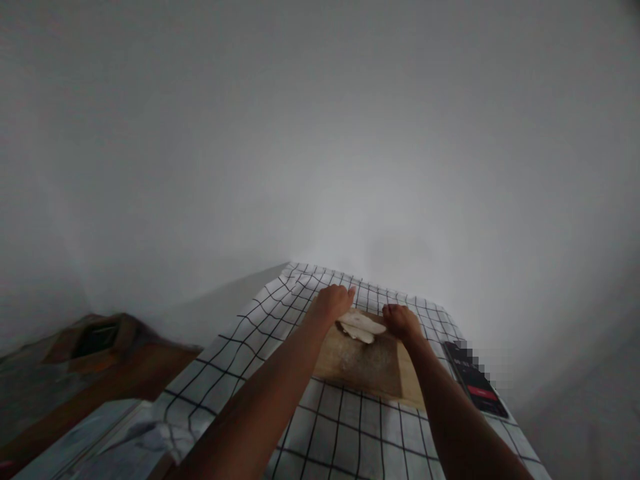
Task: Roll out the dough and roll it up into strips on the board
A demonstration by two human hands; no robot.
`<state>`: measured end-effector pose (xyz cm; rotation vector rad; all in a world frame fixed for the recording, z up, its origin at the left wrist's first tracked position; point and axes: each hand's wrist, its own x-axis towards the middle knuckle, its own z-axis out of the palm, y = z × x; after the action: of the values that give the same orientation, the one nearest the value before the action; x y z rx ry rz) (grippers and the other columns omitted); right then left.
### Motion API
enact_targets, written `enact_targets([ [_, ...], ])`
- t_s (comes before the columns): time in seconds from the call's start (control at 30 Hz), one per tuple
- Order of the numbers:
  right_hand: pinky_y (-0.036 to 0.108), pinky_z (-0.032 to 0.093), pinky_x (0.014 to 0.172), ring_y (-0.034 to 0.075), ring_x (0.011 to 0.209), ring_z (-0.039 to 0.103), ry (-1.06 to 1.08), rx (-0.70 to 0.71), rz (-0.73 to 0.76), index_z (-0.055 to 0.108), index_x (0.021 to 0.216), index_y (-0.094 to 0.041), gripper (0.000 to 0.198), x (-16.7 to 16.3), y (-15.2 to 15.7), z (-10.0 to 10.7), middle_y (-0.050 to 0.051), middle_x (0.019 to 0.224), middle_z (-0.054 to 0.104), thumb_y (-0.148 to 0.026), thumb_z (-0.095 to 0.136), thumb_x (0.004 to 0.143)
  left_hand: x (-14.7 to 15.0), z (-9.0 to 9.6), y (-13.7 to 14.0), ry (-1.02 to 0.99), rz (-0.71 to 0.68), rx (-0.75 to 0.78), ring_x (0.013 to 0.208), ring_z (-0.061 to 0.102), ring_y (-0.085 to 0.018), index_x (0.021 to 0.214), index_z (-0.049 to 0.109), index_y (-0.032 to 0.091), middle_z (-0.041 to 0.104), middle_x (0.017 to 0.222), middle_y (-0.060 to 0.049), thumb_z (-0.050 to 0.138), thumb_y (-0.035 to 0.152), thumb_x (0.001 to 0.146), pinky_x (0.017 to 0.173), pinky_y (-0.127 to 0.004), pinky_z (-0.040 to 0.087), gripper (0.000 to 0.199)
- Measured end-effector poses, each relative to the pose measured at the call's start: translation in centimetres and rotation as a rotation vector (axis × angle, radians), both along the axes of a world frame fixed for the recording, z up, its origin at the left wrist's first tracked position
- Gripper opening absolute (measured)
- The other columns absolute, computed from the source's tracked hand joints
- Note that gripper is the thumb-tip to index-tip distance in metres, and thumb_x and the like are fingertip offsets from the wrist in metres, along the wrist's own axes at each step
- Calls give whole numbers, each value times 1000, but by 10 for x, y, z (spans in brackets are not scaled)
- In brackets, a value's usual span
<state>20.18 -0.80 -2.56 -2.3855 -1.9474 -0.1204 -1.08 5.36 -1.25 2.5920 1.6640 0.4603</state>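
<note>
Two overlapping pale, flat pieces that look like dough (361,325) lie at the far side of a wooden board (370,365) dusted with white powder. My left hand (332,303) is closed at the left end of the dough, its thumb pointing up. On the other side, my right hand (401,321) is curled closed beside the dough's right tip. Both hands are over the board's far part. What the fingers hold, if anything, is hidden from this angle.
A white cloth with black grid lines (345,427) covers the table. To the right lies a dark tablet or phone-like device (475,380), partly pixelated. A pale wall (320,133) rises behind the table. At lower left is a brown box-like object (97,340).
</note>
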Motion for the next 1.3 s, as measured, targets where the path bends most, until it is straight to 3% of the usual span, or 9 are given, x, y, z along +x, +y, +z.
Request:
enact_targets([
  [0.17,34,51,92,24,111,72,18,21,36,73,115,-21,52,-4,-16,-1,13,120,77,-35,24,112,-6,-11,-12,15,10,56,111,72,-31,111,78,13,78,112,-20,23,49,111,98,-45,52,66],
  [0.43,32,46,108,22,128,63,60,97,166,69,131,-19,42,-8,-46,-12,12,132,73,-27,34,109,-25,-22,-42,-14,-45,183,113,69,-34,118,73,15,74,114,-21,39,35,107,96,-48,50,40],
  [0.67,35,41,118,21,140,56,131,149,104,67,140,-21,51,-15,-67,-23,6,147,66,-35,27,111,-37,-26,-64,-12,-104,283,111,68,-33,113,73,18,73,114,-17,41,28,105,98,-48,48,35],
  [0.8,36,44,116,22,139,58,129,179,125,67,138,-21,49,-20,-79,-25,8,148,65,-34,29,111,-38,-29,-72,-43,-56,271,114,67,-33,123,70,16,74,115,-17,45,29,103,101,-49,47,34],
  [1.07,37,49,109,22,128,64,113,191,136,69,133,-25,46,-28,-93,-19,8,140,69,-34,29,111,-40,-33,-76,-76,-17,217,113,68,-32,124,70,17,75,118,-17,42,32,104,98,-46,50,38],
  [1.3,33,46,111,20,135,59,116,146,133,66,136,-21,44,-20,-77,-16,7,143,67,-32,32,110,-35,-34,-65,-74,-77,235,110,70,-30,113,73,15,76,109,-18,41,25,104,99,-44,49,34],
])
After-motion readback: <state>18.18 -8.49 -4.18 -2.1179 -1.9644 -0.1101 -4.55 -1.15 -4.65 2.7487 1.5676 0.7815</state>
